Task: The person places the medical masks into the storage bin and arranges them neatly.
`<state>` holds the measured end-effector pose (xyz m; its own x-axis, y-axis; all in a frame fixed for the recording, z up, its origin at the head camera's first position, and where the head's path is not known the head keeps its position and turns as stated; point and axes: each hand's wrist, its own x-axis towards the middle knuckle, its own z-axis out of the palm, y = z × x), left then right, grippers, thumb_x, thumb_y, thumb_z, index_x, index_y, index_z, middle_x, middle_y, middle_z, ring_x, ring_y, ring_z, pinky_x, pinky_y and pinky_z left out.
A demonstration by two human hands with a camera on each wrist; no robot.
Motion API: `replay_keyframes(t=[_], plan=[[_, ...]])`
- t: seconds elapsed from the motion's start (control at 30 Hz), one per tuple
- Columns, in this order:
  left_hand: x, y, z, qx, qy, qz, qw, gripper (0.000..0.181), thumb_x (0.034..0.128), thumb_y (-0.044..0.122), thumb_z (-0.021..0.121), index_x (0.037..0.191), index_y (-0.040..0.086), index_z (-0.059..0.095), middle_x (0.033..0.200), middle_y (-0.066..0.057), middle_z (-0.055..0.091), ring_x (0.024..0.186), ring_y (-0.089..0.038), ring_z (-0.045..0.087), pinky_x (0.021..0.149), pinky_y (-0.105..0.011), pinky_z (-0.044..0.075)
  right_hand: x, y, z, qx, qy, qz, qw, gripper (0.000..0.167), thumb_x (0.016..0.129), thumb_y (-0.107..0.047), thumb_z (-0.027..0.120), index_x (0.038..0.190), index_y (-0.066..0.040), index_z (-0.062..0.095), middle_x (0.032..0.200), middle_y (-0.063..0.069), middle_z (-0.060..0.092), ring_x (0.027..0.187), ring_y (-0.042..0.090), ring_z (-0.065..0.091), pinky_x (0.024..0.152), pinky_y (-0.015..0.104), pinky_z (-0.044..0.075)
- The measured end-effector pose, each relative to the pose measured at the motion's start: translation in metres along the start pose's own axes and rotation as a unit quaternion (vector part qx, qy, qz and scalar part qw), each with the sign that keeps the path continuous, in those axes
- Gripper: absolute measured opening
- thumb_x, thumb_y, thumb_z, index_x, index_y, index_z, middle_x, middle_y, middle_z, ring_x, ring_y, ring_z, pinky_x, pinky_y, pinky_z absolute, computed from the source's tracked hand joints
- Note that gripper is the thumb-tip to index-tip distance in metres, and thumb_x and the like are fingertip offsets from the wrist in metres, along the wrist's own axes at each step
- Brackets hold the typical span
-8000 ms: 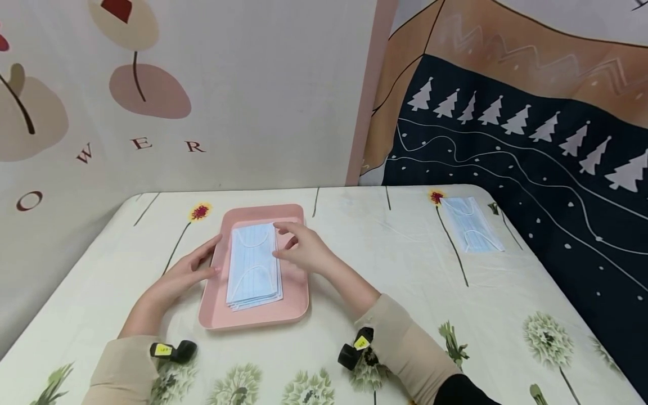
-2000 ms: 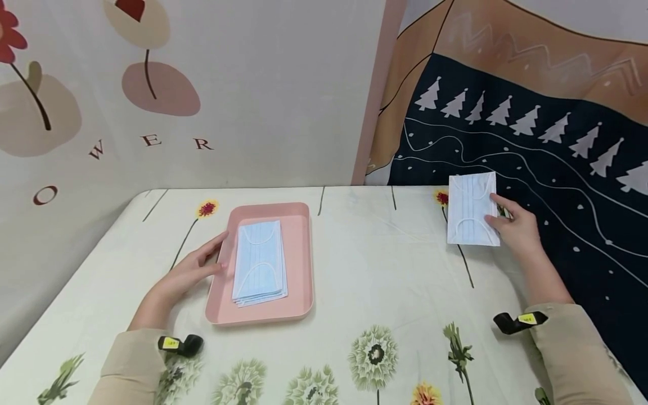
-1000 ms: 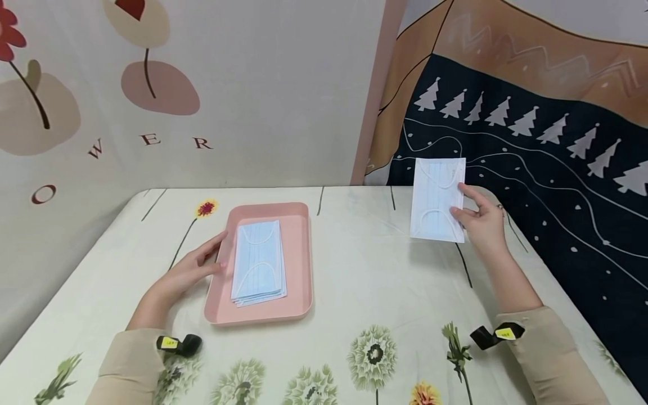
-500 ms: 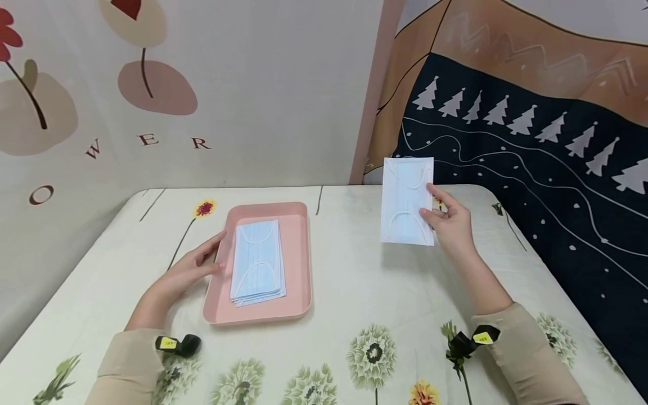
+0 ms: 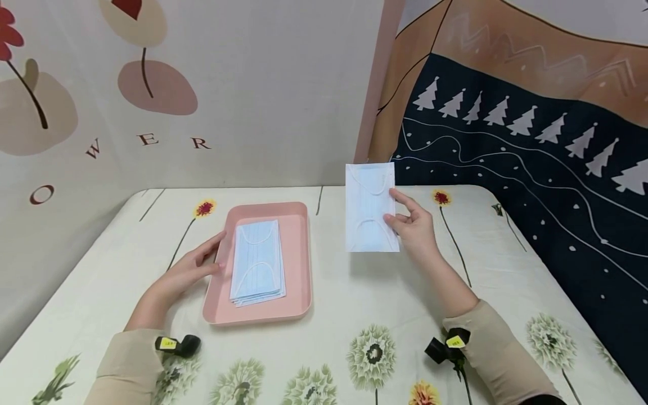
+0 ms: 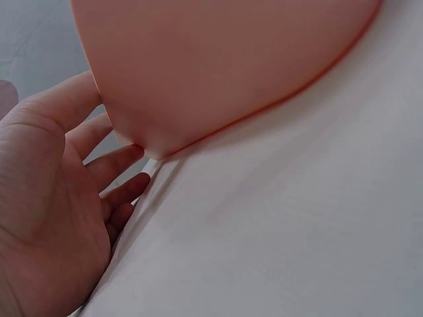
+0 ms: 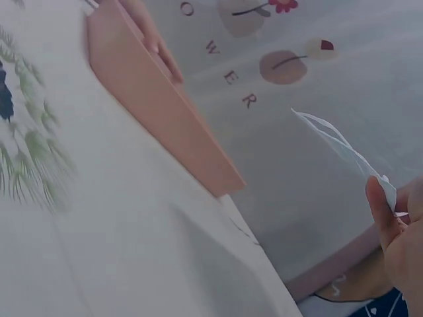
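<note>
In the head view, my right hand [image 5: 412, 225] pinches a light blue face mask [image 5: 371, 208] by its right edge. The mask hangs upright above the tablecloth, right of the tray; the right wrist view shows this mask [image 7: 337, 142] nearly edge-on. My left hand [image 5: 184, 273] touches the left side of a pink tray [image 5: 296, 270] with its fingers relaxed. Up close in the left wrist view, the left fingers [image 6: 119, 162] lie against the tray's outer wall [image 6: 218, 59]. A stack of blue face masks [image 5: 257, 261] lies inside the tray, ear loops on top.
The table has a white cloth [image 5: 344, 298] printed with flowers. Behind it hangs a pale curtain [image 5: 273, 95], with a dark tree-patterned cloth [image 5: 486, 143] to the right. The table's far edge runs just behind the held mask.
Earlier, my right hand was at the tray's stack and one mask lay at the far right. It then lifted that mask and carried it left towards the tray. My left hand stays put.
</note>
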<state>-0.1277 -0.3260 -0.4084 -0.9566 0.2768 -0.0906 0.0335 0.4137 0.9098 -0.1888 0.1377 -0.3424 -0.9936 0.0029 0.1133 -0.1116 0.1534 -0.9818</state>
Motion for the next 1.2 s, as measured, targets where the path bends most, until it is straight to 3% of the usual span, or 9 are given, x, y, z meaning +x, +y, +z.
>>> replay_keyframes(t=[0.37, 0.83, 1.2], plan=[[-0.001, 0.001, 0.000, -0.003, -0.001, 0.008, 1.0000, 0.076, 0.0950, 0.020, 0.061, 0.155, 0.018, 0.016, 0.158, -0.015, 0.009, 0.143, -0.036, 0.006, 0.093, -0.004, 0.027, -0.009, -0.003, 0.044, 0.054, -0.049, -0.002, 0.9973, 0.058, 0.087, 0.008, 0.064, 0.138, -0.019, 0.054, 0.143, -0.002, 0.045, 0.087, 0.016, 0.067, 0.072, 0.025, 0.054], [0.000, 0.002, 0.000, 0.004, 0.003, 0.002, 1.0000, 0.077, 0.0943, 0.021, 0.063, 0.155, 0.018, 0.015, 0.158, -0.015, 0.009, 0.143, -0.037, 0.008, 0.092, -0.003, 0.027, -0.023, -0.004, 0.097, 0.076, -0.098, -0.010, 0.9923, 0.056, 0.087, 0.008, 0.065, 0.136, -0.018, 0.057, 0.138, 0.001, 0.048, 0.091, 0.022, 0.068, 0.072, 0.030, 0.055], [0.000, 0.001, 0.001, -0.012, 0.000, 0.017, 0.9998, 0.077, 0.0939, 0.016, 0.062, 0.155, 0.012, 0.015, 0.158, -0.017, 0.009, 0.142, -0.039, 0.006, 0.092, -0.002, 0.026, -0.028, -0.005, 0.138, 0.090, -0.125, -0.008, 0.9880, 0.056, 0.085, 0.009, 0.066, 0.135, -0.015, 0.057, 0.139, 0.004, 0.048, 0.091, 0.024, 0.068, 0.071, 0.032, 0.056]])
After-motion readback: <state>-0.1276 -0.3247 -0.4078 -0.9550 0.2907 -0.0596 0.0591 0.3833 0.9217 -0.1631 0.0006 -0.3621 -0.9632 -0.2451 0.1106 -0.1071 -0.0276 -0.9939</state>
